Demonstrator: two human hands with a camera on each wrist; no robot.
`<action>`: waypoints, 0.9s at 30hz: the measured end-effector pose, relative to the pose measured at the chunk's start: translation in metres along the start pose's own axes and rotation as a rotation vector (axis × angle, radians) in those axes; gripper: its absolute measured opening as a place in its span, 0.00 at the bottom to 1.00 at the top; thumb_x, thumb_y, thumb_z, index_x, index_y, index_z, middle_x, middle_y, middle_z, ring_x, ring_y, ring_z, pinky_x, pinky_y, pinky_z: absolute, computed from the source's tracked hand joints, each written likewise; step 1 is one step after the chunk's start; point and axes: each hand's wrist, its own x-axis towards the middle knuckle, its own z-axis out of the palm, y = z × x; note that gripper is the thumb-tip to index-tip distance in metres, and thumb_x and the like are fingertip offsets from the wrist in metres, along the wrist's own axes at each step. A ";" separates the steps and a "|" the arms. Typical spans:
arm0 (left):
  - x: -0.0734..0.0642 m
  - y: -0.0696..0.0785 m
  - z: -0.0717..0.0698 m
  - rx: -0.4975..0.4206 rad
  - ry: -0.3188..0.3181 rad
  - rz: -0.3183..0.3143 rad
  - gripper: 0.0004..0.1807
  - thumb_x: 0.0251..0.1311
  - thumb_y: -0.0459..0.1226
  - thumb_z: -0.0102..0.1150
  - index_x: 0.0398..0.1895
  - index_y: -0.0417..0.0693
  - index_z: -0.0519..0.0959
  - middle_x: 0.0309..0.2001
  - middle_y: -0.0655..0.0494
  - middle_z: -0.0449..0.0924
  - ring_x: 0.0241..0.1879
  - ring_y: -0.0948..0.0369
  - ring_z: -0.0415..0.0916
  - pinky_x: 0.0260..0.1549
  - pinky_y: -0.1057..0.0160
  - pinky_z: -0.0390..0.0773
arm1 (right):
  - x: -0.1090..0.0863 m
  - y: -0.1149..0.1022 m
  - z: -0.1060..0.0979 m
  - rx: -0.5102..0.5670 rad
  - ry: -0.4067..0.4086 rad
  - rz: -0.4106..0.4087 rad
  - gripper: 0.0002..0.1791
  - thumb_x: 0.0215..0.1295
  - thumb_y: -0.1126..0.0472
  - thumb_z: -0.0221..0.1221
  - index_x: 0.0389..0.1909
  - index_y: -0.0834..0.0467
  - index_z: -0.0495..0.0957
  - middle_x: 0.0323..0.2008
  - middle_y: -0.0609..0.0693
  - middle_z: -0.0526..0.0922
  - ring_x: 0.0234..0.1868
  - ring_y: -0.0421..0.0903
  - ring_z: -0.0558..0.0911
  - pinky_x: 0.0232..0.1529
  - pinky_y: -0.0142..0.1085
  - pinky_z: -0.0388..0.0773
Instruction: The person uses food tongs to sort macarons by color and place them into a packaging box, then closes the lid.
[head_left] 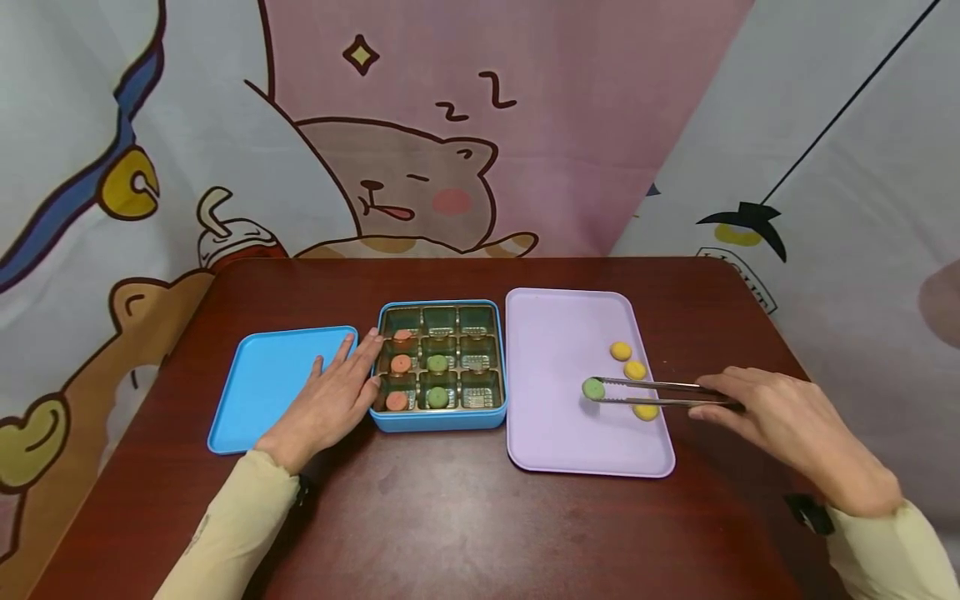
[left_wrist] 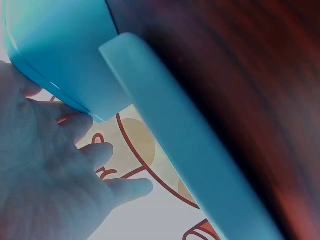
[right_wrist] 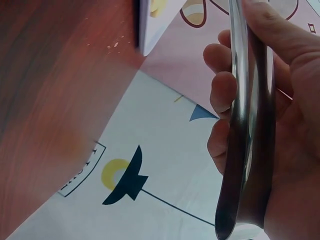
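Note:
My right hand [head_left: 787,421] grips metal tongs [head_left: 675,385], whose tips are on a round green piece [head_left: 593,389] above the lilac tray [head_left: 555,442]. In the right wrist view, thumb and fingers close around the tongs [right_wrist: 240,130]. My left hand [head_left: 330,404] touches the left side of a blue box [head_left: 442,422], fingers extended. Its gold insert has compartments in three columns. The left column holds orange round pieces [head_left: 401,364]. Green ones [head_left: 437,397] lie in the middle column's centre and front compartments. In the left wrist view, the left hand [left_wrist: 55,160] is beside the box [left_wrist: 70,60].
Three yellow round pieces [head_left: 620,351] lie along the tray's right side, one partly behind the tongs. A flat blue lid [head_left: 262,392] lies left of the box, partly under the left hand. The dark wooden table [head_left: 450,517] meets a cartoon-printed cloth [head_left: 585,125] behind.

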 end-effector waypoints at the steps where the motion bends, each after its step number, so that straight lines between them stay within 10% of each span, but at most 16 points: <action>1: 0.000 0.000 0.000 0.001 -0.001 -0.002 0.34 0.83 0.49 0.34 0.85 0.49 0.46 0.85 0.53 0.39 0.82 0.43 0.36 0.70 0.24 0.43 | 0.002 -0.001 0.000 0.002 0.001 0.000 0.23 0.49 0.45 0.78 0.44 0.50 0.88 0.27 0.35 0.77 0.24 0.36 0.74 0.18 0.34 0.67; 27: 0.002 -0.001 0.001 0.003 -0.002 -0.005 0.34 0.83 0.48 0.37 0.85 0.48 0.47 0.85 0.51 0.41 0.82 0.43 0.36 0.70 0.25 0.42 | 0.053 -0.022 -0.010 0.010 0.009 -0.010 0.23 0.50 0.46 0.79 0.46 0.51 0.89 0.29 0.38 0.80 0.25 0.34 0.71 0.21 0.35 0.69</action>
